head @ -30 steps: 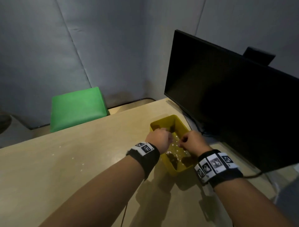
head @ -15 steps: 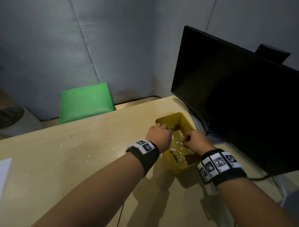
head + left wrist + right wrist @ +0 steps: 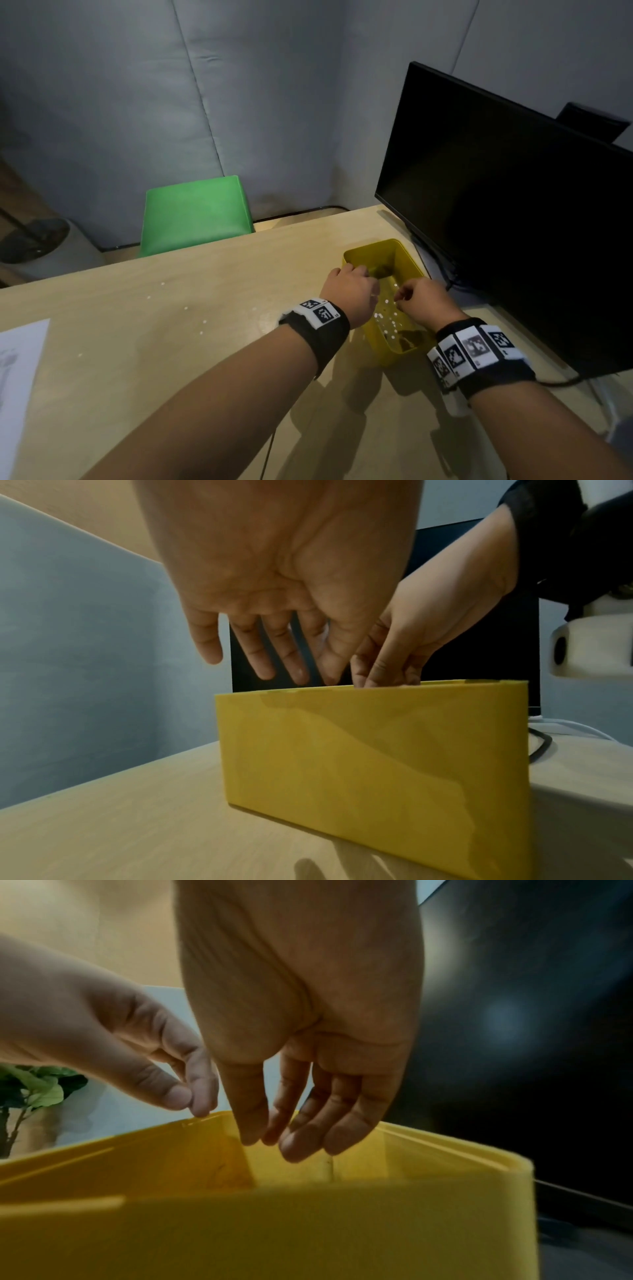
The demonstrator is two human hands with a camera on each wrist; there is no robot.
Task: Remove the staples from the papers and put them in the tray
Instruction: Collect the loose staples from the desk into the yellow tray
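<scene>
The yellow tray (image 3: 373, 346) stands on the wooden table in front of the monitor, with small white bits (image 3: 387, 315) on its floor. My left hand (image 3: 356, 287) hovers over the tray's left rim, fingers hanging down (image 3: 274, 669), thumb tip touching the index tip (image 3: 192, 1099). My right hand (image 3: 411, 298) hangs over the middle of the tray (image 3: 274, 1231), its fingers loosely bunched and pointing down (image 3: 284, 1142). I see nothing in either hand; a staple would be too small to make out. A white paper (image 3: 20, 377) lies at the table's left edge.
A black monitor (image 3: 496, 222) stands close behind and right of the tray, with cables (image 3: 561, 380) at its base. A green stool (image 3: 195, 216) sits beyond the table's far edge. Small white specks (image 3: 185, 308) dot the tabletop left of the tray.
Both hands stay over the tray; the left has crept a little toward its far end. The head view has swung left, bringing the paper into sight.
</scene>
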